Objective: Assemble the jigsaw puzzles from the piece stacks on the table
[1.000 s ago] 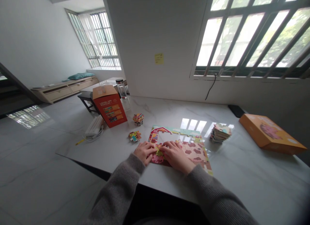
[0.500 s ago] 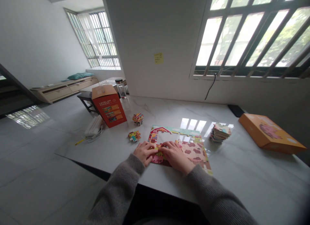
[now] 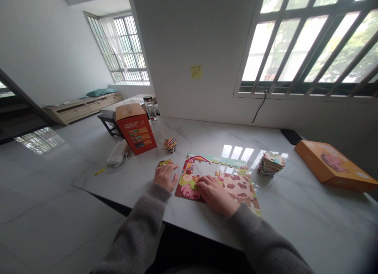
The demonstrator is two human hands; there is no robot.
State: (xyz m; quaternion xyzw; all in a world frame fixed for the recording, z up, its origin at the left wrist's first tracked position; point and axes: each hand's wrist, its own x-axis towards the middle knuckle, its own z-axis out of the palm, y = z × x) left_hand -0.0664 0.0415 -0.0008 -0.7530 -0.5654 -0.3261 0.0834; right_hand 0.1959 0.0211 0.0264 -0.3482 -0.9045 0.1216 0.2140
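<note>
A partly assembled farm jigsaw puzzle with a red barn and pink spotted cow lies on the white marble table in front of me. My right hand rests flat on the puzzle's lower middle, fingers stretched over the pieces. My left hand has reached left of the puzzle onto a small pile of loose pieces, fingers curled over them; what they grip is hidden. A second small pile of pieces sits farther back.
A red-orange puzzle box stands at the table's left with a clear jar behind it and a white cable bundle beside it. A stack of pieces and a flat orange box lid lie at right.
My left hand left the puzzle's lower left corner and moved left onto the small pile of loose pieces. My right hand stayed on the puzzle. The view shifted slightly.
</note>
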